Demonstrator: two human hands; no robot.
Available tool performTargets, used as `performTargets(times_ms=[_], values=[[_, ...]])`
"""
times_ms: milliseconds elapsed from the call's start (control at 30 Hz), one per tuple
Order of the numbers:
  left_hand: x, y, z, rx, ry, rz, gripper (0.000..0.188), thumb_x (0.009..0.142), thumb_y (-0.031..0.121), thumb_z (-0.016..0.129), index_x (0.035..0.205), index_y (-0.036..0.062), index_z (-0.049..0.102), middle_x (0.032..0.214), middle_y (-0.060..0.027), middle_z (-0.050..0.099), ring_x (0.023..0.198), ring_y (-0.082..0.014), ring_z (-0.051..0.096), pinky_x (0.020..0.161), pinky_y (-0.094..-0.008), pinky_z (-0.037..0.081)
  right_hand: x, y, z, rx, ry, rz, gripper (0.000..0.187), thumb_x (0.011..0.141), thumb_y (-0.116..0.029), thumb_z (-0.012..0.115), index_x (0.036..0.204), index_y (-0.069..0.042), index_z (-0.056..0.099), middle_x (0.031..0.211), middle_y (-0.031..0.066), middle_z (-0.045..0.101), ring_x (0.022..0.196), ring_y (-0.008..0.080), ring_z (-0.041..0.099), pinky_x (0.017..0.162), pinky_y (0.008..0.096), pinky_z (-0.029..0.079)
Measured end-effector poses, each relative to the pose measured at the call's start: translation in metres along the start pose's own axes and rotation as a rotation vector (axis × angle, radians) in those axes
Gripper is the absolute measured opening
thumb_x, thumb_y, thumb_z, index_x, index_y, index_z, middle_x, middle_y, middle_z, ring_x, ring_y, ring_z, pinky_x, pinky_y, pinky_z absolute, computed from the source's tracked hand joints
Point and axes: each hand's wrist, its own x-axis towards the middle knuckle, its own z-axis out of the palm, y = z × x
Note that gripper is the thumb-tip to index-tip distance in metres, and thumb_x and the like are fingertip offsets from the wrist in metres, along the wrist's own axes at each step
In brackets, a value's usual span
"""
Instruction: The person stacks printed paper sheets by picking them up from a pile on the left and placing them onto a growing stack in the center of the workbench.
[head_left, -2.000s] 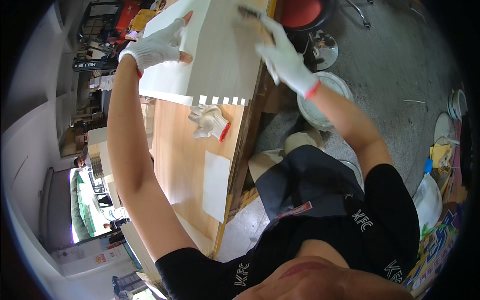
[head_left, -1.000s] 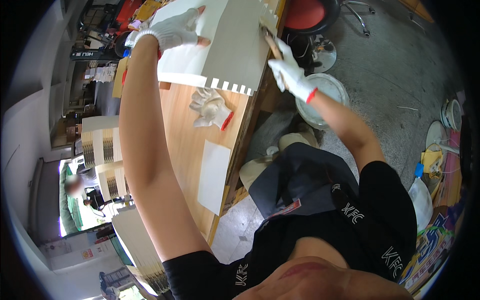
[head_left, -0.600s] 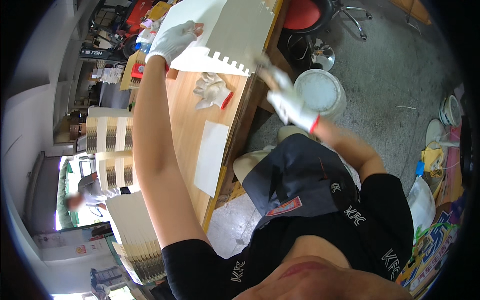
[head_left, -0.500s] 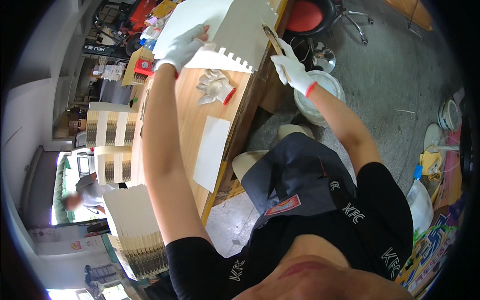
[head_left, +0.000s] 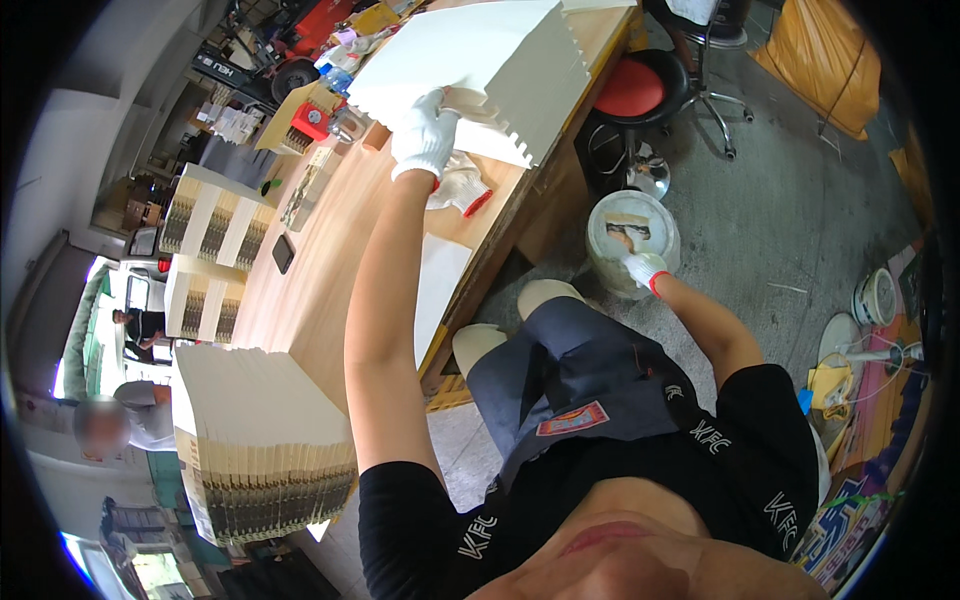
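The brush [head_left: 619, 236] has left the right edge of the counter [head_left: 335, 305], where it was beside the sheets 0.5 s ago, and is now over the mouth of the white bucket [head_left: 603, 256] on the floor. So the right hand [head_left: 644, 268] is at the bucket rather than at the paper, and no brushing on the sheets shows at this instant. Its grip is curled round the brush handle; the bristle end is hard to make out against the pale contents.

The left hand [head_left: 424, 137] has shifted to the near edge of the white sheets [head_left: 450, 50], which lie at the far end of the counter, their stepped side towards its right edge. Its grip is part-spread with fingertips at the paper; I cannot tell whether it pinches any.

Just nearer lies 1 loose glove [head_left: 470, 190] with a red cuff, partly hidden by the left hand, and then 1 white card [head_left: 441, 282] along the right edge. The red stool [head_left: 629, 88] stands close beyond that edge, limiting elbow room there; between counter and bucket, a gap leaves the right arm a path
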Motion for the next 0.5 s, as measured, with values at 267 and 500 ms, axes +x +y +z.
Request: performTargets(times_ms=[267, 500], values=[[-0.022, -0.01, -0.009, 0.502, 0.07, 0.218, 0.026, 0.078, 0.022, 0.065, 0.101, 0.0141, 0.074, 0.107, -0.0066, 0.07, 0.106, -0.0285, 0.062, 0.087, -0.0436, 0.053, 0.001, -0.026, -0.016, -0.367, -0.03, -0.218, 0.084, 0.092, -0.054, 0.058, 0.158, -0.019, 0.02, 0.152, 0.0265, 0.039, 0.142, 0.0405, 0.035, 0.116, 0.0424, 0.028], [-0.006, -0.014, -0.021, 0.618, -0.119, 0.344, 0.03, 0.078, 0.027, 0.066, 0.105, 0.0171, 0.073, 0.111, -0.0053, 0.067, 0.107, -0.0296, 0.06, 0.09, -0.0434, 0.051, -0.013, -0.02, 0.01, 0.042, 0.093, -0.463, 0.063, 0.095, -0.036, 0.058, 0.149, -0.014, 0.034, 0.126, 0.0209, 0.064, 0.115, 0.037, 0.062, 0.099, 0.0423, 0.047]])
